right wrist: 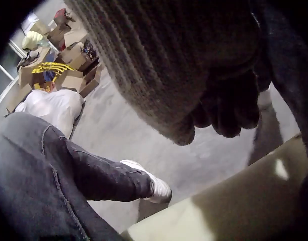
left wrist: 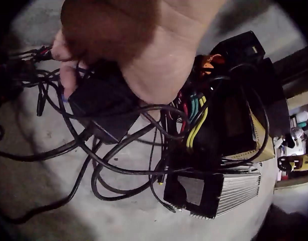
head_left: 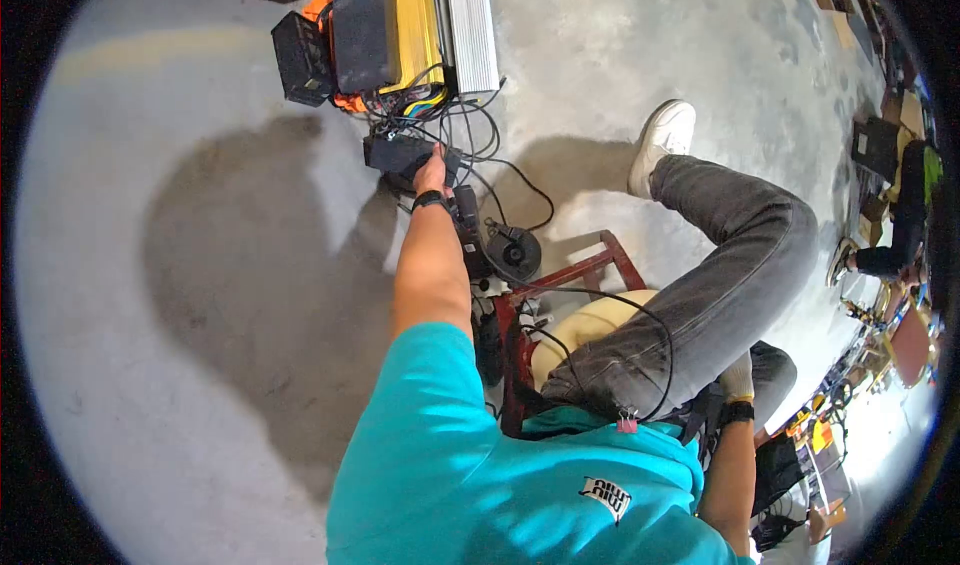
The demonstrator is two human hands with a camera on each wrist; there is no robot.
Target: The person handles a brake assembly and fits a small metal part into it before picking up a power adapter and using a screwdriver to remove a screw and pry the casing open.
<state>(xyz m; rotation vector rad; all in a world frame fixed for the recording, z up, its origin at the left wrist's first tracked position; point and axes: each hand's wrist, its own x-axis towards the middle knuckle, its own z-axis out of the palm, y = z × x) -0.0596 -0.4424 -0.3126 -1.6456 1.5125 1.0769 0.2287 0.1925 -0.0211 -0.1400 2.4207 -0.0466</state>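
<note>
Left hand [left wrist: 139, 45] — black box [left wrist: 101, 108] under curled fingers [left wrist: 68, 80].

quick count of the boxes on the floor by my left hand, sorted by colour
black: 3 (end box, box on the orange frame, small box gripped by the left hand)
yellow: 1 (yellow box)
silver: 1 (finned box)
total: 5

The box [head_left: 400, 155] is black, as are the cables [left wrist: 125, 172], with a yellow unit [head_left: 415, 30], a silver ribbed unit [head_left: 472, 35] and an orange casing [head_left: 318, 7]. The shirt [head_left: 450, 465] is teal, the jeans [head_left: 720, 275] grey, the shoe [head_left: 662, 135] white, the stool frame [head_left: 575, 275] red.
</note>
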